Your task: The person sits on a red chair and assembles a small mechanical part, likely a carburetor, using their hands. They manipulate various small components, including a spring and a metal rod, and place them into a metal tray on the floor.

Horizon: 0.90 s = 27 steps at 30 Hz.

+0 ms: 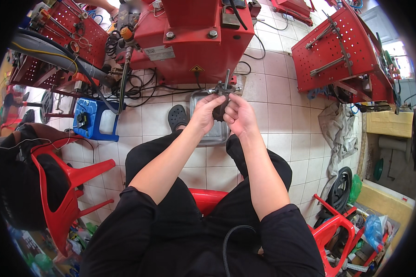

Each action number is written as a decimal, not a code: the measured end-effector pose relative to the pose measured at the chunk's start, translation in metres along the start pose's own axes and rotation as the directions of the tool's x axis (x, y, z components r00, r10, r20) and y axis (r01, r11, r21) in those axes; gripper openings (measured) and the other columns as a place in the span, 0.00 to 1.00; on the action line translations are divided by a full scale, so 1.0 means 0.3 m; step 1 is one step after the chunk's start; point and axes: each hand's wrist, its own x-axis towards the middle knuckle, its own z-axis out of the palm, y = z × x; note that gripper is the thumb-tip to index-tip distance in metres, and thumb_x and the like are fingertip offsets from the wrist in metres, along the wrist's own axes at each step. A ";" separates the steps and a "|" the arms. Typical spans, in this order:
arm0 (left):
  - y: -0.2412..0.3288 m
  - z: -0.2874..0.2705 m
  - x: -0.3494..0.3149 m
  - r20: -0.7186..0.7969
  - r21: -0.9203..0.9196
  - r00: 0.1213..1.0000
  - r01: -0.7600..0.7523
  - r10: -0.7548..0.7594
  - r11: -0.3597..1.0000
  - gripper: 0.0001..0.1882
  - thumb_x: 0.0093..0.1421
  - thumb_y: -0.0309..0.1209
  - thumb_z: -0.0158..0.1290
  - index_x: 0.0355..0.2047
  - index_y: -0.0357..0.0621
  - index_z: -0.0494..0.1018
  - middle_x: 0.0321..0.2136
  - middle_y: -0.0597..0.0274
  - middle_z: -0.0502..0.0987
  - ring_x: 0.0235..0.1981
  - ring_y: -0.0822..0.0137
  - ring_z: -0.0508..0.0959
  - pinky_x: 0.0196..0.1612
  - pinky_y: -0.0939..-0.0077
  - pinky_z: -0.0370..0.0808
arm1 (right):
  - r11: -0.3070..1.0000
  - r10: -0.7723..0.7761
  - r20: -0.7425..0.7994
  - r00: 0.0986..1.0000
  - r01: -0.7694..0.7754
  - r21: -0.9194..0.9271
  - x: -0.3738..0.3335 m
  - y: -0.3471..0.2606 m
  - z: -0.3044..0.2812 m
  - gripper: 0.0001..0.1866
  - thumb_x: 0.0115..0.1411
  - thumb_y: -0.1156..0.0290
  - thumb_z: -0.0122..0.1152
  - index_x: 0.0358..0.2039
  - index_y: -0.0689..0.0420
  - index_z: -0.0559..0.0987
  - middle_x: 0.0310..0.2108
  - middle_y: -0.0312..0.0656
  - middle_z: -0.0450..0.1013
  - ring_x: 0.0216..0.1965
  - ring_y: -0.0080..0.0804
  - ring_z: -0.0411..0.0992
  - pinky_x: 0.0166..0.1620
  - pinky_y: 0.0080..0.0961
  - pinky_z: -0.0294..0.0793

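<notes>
Between my knees, both hands grip one dark, greasy-looking metal part (220, 112). A bright rod (227, 78) stands up from its top, and shiny bolt-like ends stick out at its sides; its exact kind I cannot make out. My left hand (205, 113) is closed on its left side, thumb near the top. My right hand (240, 115) is closed on the right side, with thumb and fingertips at the upper end near the rod. Below them a shallow grey tray (223, 139) lies on the tiles, partly hidden by the hands and part.
A large red machine (189, 60) stands straight ahead, black cables beside it. Red perforated racks are at left and right (309, 60). At left are a blue stool (96, 121) and a red chair (55, 198); at right, a grey cloth (336, 129), a tyre (341, 187) and another red chair (330, 235).
</notes>
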 end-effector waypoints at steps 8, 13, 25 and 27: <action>0.015 0.020 -0.011 -0.043 -0.013 0.999 0.029 -0.029 1.000 0.09 0.57 0.33 0.60 0.37 0.48 0.78 0.31 0.72 0.74 0.35 0.75 0.70 0.35 0.74 0.70 | 0.999 0.016 0.024 1.000 -0.016 0.036 0.007 0.009 -0.014 0.16 0.61 0.73 0.55 0.19 0.46 0.62 0.13 0.24 0.51 0.11 0.16 0.48 0.14 0.19 0.47; 0.009 0.022 -0.013 -0.064 -0.043 0.997 0.032 -0.034 0.999 0.09 0.57 0.33 0.61 0.37 0.47 0.78 0.30 0.72 0.73 0.35 0.75 0.69 0.37 0.75 0.70 | 1.000 -0.001 0.017 1.000 0.001 0.017 0.005 0.013 -0.009 0.15 0.61 0.73 0.54 0.20 0.47 0.62 0.13 0.23 0.51 0.11 0.16 0.48 0.14 0.19 0.47; -0.004 0.013 -0.002 -0.045 -0.002 0.999 -0.001 0.001 1.000 0.06 0.57 0.32 0.61 0.33 0.45 0.77 0.29 0.69 0.79 0.29 0.76 0.76 0.34 0.80 0.71 | 0.976 -0.083 -0.068 0.994 0.068 -0.205 -0.014 0.009 0.015 0.12 0.61 0.68 0.56 0.22 0.49 0.66 0.12 0.23 0.53 0.10 0.15 0.49 0.13 0.19 0.48; -0.001 0.013 -0.005 -0.034 0.020 0.999 -0.008 0.008 1.000 0.06 0.56 0.32 0.61 0.33 0.45 0.77 0.29 0.68 0.79 0.29 0.76 0.76 0.34 0.80 0.71 | 0.972 -0.088 -0.076 0.993 0.069 -0.224 -0.015 0.008 0.018 0.11 0.61 0.69 0.55 0.23 0.49 0.66 0.12 0.23 0.53 0.10 0.15 0.49 0.13 0.19 0.48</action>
